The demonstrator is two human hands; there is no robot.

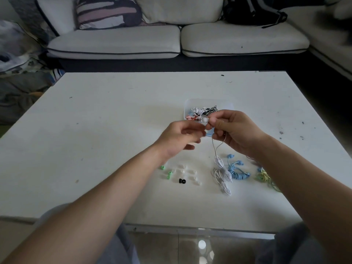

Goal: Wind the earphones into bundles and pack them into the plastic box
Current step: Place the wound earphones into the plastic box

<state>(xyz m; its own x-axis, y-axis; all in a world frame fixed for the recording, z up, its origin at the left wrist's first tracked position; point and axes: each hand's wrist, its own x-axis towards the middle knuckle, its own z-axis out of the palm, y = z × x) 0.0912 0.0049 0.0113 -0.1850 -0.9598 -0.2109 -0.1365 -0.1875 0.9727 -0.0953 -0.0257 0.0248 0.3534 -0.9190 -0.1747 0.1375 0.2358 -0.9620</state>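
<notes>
My right hand (236,130) pinches the top end of the white earphones (222,173), whose cord hangs down to a loose tangle on the table. My left hand (181,137) is raised just left of it, its fingertips at the white earbud (205,121) between both hands. Behind my hands stands the clear plastic box (190,103) with several wound bundles inside, white, black and red. A wound blue earphone bundle (238,172) lies right of the white tangle. Yellow-green earphones (263,176) lie partly hidden under my right forearm.
Loose ear tips lie on the white table (114,121) near the front: green ones (168,174), white ones (187,172) and a black one (182,181). A white sofa (171,39) with a striped cushion and a black bag stands behind the table.
</notes>
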